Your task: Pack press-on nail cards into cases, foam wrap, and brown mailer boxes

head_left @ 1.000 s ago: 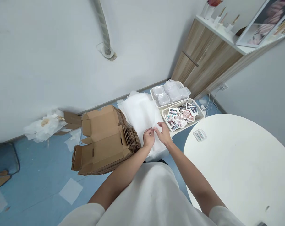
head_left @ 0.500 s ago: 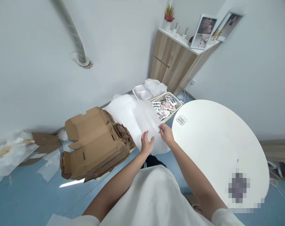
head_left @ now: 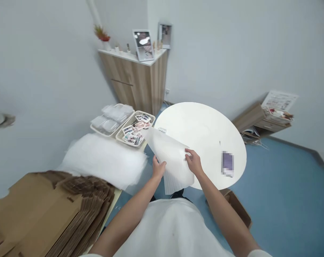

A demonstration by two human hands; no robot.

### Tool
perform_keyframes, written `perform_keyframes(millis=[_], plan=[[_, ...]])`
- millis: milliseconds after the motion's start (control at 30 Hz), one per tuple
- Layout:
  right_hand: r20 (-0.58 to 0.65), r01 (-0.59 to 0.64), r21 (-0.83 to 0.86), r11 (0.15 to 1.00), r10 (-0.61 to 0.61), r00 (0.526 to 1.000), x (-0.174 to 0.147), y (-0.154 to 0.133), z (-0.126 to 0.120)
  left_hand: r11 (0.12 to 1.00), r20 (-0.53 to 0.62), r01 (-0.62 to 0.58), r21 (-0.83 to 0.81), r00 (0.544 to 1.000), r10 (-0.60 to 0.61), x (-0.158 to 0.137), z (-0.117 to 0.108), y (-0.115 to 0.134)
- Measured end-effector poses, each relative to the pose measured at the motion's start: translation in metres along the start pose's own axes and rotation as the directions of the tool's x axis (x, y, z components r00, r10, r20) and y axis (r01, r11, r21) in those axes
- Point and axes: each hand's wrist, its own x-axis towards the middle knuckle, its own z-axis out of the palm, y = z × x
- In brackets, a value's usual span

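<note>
A thin white foam sheet (head_left: 172, 157) hangs between my hands in front of my body, partly over the near left edge of the round table. My left hand (head_left: 158, 168) grips its left edge, the thumb lying on top. On the right side, the fingers of my right hand (head_left: 194, 162) are closed on the sheet's other edge. Left of my hands lies a stack of similar white foam sheets (head_left: 103, 159). Behind the held sheet, a small clear pack (head_left: 162, 130) rests on the white round table (head_left: 199, 121), partly covered by the sheet's corner.
Flat brown cartons (head_left: 44, 210) are stacked at the lower left. A basket of printed cards (head_left: 135, 134) stands beside a basket of clear plastic cases (head_left: 113, 117). A wooden cabinet (head_left: 135, 84) is behind. An open cardboard box (head_left: 238, 208) sits on the floor; a blurred purple item (head_left: 227, 162) is on the table.
My view has swung right. One foam sheet is now lifted off the stack in both hands and carried right, to the edge of the round table.
</note>
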Motion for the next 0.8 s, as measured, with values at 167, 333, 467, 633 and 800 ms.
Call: perform_keyframes(millis=[167, 333, 467, 633, 800], plan=[[-0.168, -0.174, 0.053, 0.983, 0.18, 0.969, -0.016, 0.063, -0.059, 0.998, 0.196, 0.034, 0.06, 0.98, -0.045, -0.007, 0.058, 0.022], [-0.182, -0.256, 0.139, 0.957, 0.279, 0.943, -0.019, 0.116, -0.085, 0.977, 0.197, -0.085, 0.197, 0.979, 0.046, 0.003, 0.098, 0.032], [-0.117, -0.304, 0.14, 0.942, 0.321, 0.94, -0.018, 0.142, -0.09, 0.951, 0.161, -0.133, 0.28, 0.983, 0.09, 0.016, 0.114, 0.035], [-0.007, -0.303, 0.067, 0.951, 0.304, 0.953, -0.021, 0.159, -0.087, 0.916, 0.178, -0.172, 0.363, 0.977, 0.113, 0.033, 0.12, 0.034], [0.025, -0.301, -0.131, 0.945, 0.306, 0.952, -0.02, 0.163, -0.073, 0.887, 0.249, -0.203, 0.414, 0.963, 0.104, 0.051, 0.12, 0.03]])
